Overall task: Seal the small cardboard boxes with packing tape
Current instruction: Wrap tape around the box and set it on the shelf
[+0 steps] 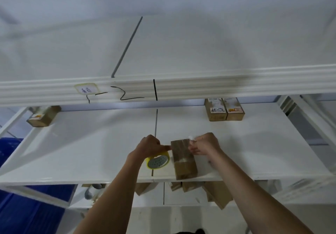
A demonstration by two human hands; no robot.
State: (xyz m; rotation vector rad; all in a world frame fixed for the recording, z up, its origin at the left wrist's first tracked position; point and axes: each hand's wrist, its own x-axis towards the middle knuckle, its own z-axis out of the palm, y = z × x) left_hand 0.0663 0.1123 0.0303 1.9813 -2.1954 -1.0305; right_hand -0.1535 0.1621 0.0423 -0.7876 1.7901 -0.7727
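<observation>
A small brown cardboard box (183, 158) lies on the white shelf (91, 152) near its front edge, with shiny tape over its top. My left hand (150, 145) grips a tape roll (157, 161) with a yellow core, just left of the box, and one finger points against the box's left edge. My right hand (204, 143) is at the box's far right corner, its fingers curled and pinching a whitish end of tape (191, 137).
Two labelled boxes (224, 109) stand at the back right of the shelf, another box (42, 116) at the back left. Several more boxes (209, 191) sit on the shelf below. A white beam (200, 84) with pen marks crosses above. Something blue (11, 146) is at the left.
</observation>
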